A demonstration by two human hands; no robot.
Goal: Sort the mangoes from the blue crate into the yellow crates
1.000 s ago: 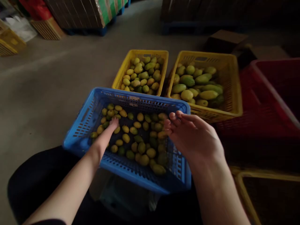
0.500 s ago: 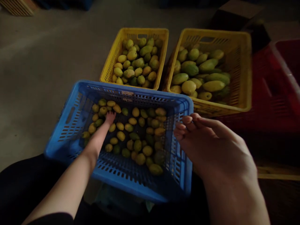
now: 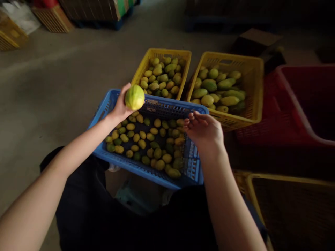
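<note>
My left hand [image 3: 122, 106] is wrapped round a yellow-green papaya [image 3: 135, 97], raised over the back left rim of the blue crate [image 3: 115, 164]. Faint ridges run along the fruit. Inside the crate lie several smaller-looking yellow and green papayas [image 3: 136, 137], spread over its dark floor and massed at the right side. Over the crate's right rim my right hand [image 3: 205, 129] is turned palm up, with loosely bent fingers and nothing in it.
Behind the blue crate stand two yellow crates [image 3: 188, 66] [image 3: 259, 80] of papayas, the right one with longer fruit. A red crate [image 3: 285, 104] is at right, with another yellow crate [image 3: 250, 184] nearer me. Loaded pallets [image 3: 96, 10] stand on the floor at far left.
My left hand has come up from among the fruit in the blue crate and now holds a papaya. My right hand remains open near the right rim. The view has shifted.
</note>
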